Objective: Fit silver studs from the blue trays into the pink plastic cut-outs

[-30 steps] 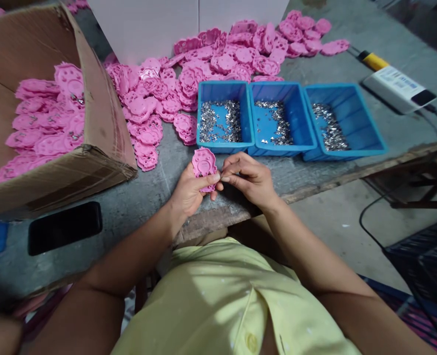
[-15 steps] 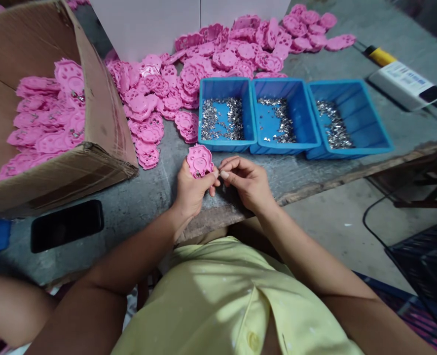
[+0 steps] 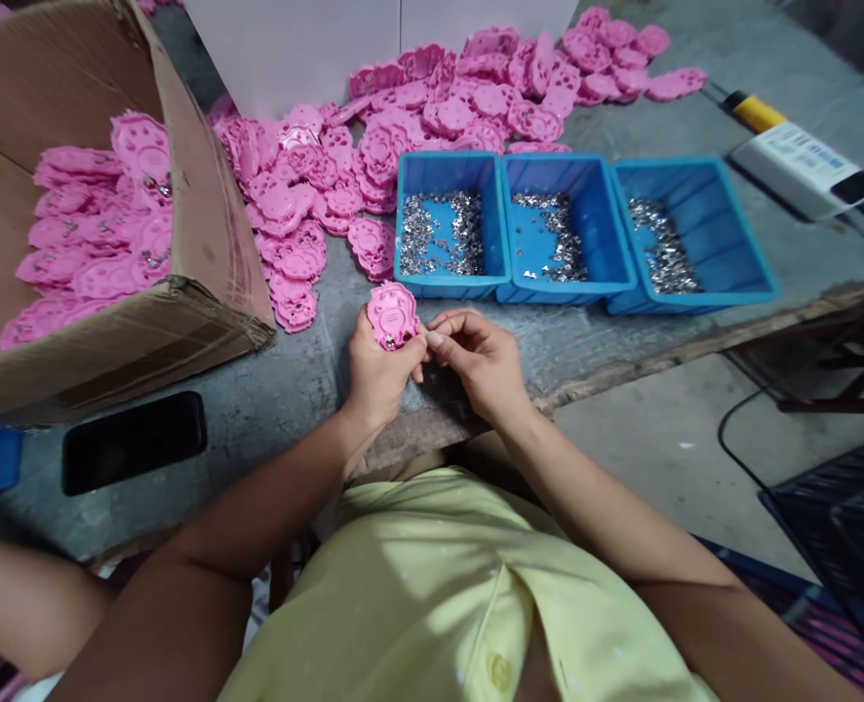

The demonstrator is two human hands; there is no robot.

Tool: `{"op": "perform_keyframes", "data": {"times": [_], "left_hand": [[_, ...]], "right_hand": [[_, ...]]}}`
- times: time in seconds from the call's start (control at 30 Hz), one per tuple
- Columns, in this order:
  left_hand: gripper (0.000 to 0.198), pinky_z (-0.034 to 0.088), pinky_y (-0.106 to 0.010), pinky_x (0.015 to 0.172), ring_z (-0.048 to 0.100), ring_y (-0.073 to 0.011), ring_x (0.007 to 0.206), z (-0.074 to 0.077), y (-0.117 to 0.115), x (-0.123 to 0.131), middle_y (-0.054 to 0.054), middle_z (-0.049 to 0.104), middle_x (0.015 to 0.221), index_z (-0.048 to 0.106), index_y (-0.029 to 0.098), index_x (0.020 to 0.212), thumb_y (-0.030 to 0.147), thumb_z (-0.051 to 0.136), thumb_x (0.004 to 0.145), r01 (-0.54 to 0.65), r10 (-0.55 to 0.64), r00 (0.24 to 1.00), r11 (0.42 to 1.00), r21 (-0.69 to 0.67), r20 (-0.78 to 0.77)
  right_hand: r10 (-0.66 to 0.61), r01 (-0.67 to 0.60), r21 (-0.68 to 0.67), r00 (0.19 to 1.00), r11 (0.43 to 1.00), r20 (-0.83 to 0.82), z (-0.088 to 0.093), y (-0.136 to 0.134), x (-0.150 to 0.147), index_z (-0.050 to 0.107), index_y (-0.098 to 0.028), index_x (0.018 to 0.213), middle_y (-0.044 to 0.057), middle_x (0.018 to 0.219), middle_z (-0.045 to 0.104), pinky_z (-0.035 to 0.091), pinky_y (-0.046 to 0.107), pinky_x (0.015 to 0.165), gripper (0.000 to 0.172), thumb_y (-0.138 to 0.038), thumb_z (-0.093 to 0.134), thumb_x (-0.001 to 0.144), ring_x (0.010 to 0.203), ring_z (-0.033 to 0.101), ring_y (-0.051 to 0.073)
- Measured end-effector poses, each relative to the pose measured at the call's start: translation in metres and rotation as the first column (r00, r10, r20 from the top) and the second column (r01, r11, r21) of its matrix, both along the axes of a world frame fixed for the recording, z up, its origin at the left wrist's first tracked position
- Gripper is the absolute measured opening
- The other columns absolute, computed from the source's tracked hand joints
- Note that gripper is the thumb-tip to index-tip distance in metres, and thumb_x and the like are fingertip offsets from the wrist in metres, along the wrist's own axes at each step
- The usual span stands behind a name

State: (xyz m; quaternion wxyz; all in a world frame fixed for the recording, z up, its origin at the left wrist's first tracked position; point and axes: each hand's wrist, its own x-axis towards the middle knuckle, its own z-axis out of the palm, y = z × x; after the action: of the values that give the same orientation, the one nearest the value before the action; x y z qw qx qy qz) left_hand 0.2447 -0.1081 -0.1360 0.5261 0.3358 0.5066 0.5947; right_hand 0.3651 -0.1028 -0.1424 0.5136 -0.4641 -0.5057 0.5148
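My left hand [image 3: 379, 369] is closed round a pink plastic piece [image 3: 392, 312] with a scalloped edge, its face turned up. A small shiny metal part [image 3: 389, 342] sits at the piece's lower edge. My right hand [image 3: 480, 356] is pinched, thumb against forefinger, right beside my left fingertips at the piece's lower right. Whatever the pinch holds is too small to make out. Just beyond the hands stand three blue bins, a left one [image 3: 452, 286], a middle one [image 3: 568, 290] and a right one [image 3: 695, 300], with small silvery metal parts in each.
A heap of pink pieces [image 3: 403, 127] lies behind the bins. At left, a cardboard box [image 3: 219, 253] holds more pink pieces, with a black phone [image 3: 135, 442] in front. A white device [image 3: 805, 166] with a cable lies at right. Another person's arm [image 3: 22, 604] shows lower left.
My right hand has shifted slightly left, closer to the pink piece. My left hand still holds the piece, and the view has moved a little.
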Motion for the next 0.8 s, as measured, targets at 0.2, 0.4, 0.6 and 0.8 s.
{"op": "perform_keyframes", "data": {"times": [0.2, 0.4, 0.6, 0.8], "left_hand": [[0.04, 0.044, -0.021, 0.041, 0.063, -0.0132, 0.058, 0.011, -0.004, -0.002, 0.002, 0.064, 0.078, 0.05, 0.023, 0.102, 0.038, 0.075, 0.074, 0.17, -0.165, 0.969, 0.985, -0.012, 0.187], [0.043, 0.048, -0.024, 0.047, 0.07, -0.0199, 0.071, 0.013, -0.004, -0.003, -0.003, 0.066, 0.086, 0.053, 0.024, 0.111, 0.049, 0.065, 0.077, 0.26, -0.24, 0.926, 0.965, -0.033, 0.29], [0.045, 0.052, -0.026, 0.052, 0.07, -0.0211, 0.075, 0.012, -0.004, -0.001, -0.004, 0.068, 0.093, 0.05, 0.025, 0.116, 0.046, 0.062, 0.078, 0.261, -0.235, 0.929, 0.964, -0.054, 0.286], [0.045, 0.05, -0.024, 0.047, 0.071, -0.0188, 0.07, 0.011, -0.004, -0.004, -0.003, 0.07, 0.091, 0.048, 0.024, 0.117, 0.05, 0.06, 0.082, 0.29, -0.276, 0.923, 0.957, -0.012, 0.269]], "right_hand": [[-0.027, 0.024, 0.054, 0.998, 0.998, 0.053, 0.002, 0.005, 0.011, 0.065, -0.021, 0.071, 0.005, 0.094, 0.063, 0.053, 0.035, 0.075, 0.026, -0.042, 0.076, 0.082, 0.079, 0.059, 0.016], [0.066, -0.111, 0.165, 0.965, 0.98, 0.253, 0.02, 0.01, 0.024, 0.067, -0.022, 0.068, 0.007, 0.099, 0.062, 0.049, 0.042, 0.098, 0.019, -0.03, 0.074, 0.083, 0.113, 0.058, 0.025], [0.131, -0.163, 0.115, 0.96, 0.98, 0.247, 0.017, 0.007, 0.025, 0.066, -0.023, 0.065, 0.007, 0.085, 0.062, 0.047, 0.044, 0.102, 0.021, -0.024, 0.073, 0.084, 0.124, 0.054, 0.028], [-0.026, -0.015, 0.197, 0.978, 0.98, 0.208, 0.028, 0.006, 0.027, 0.065, -0.022, 0.069, 0.007, 0.102, 0.064, 0.051, 0.042, 0.092, 0.022, -0.036, 0.075, 0.084, 0.11, 0.059, 0.025]]}}
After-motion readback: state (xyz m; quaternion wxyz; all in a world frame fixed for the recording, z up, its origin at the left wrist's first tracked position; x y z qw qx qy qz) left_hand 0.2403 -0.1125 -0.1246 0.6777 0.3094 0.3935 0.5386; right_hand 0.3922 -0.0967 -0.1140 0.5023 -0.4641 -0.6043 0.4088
